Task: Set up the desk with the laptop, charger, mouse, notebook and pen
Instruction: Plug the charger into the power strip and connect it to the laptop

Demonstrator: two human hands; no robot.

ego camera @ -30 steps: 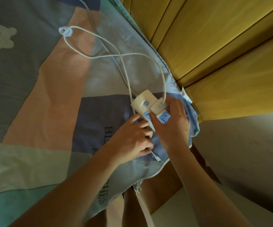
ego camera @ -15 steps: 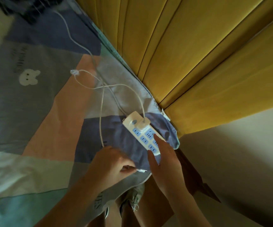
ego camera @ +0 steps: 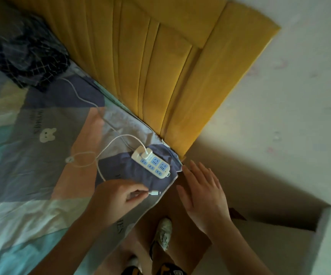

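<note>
Bedsheet (ego camera: 21, 175) in patchwork colours fills the left. On it the left hand (ego camera: 119, 197) pinches the loose end of a white charger cable (ego camera: 109, 147) – its plug (ego camera: 147, 153) sits in a power strip (ego camera: 152, 162) near the bed's corner. Right hand (ego camera: 204, 195) hovers open, fingers spread, beside the yellow headboard (ego camera: 170, 66).

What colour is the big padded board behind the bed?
The headboard is mustard yellow, with long stitched panels. The head view shows it.

Single head view, steeply down, close over a somewhat blurred bed corner (ego camera: 172, 171)
</note>
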